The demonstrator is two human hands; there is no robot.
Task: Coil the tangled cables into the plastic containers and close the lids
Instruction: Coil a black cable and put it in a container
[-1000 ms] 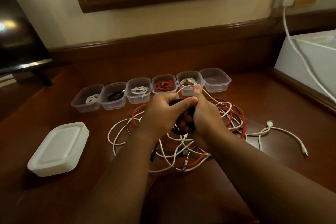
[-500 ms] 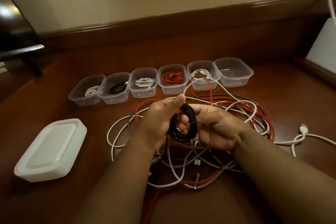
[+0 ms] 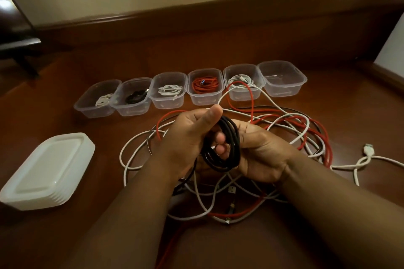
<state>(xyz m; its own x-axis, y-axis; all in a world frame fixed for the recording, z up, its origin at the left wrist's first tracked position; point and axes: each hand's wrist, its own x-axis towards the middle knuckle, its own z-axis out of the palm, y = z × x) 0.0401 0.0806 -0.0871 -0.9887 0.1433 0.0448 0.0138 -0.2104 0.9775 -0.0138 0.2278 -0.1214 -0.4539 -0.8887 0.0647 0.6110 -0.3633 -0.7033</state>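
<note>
Hands dropped from the raised clasp of a second ago: left hand [image 3: 188,137] and right hand [image 3: 260,148] both curl round the black coil [image 3: 227,144], above the tangle [image 3: 284,135] on the bench [image 3: 338,192]. Wound; sixth container [image 3: 283,78] sits empty.

table [image 3: 65,236]: glossy wood | containers [image 3: 282,78]: clear plastic | lids [image 3: 47,170]: white plastic

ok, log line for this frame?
left hand: grips black cable coil | right hand: holds coil | rightmost container: empty | lids: stacked
</note>
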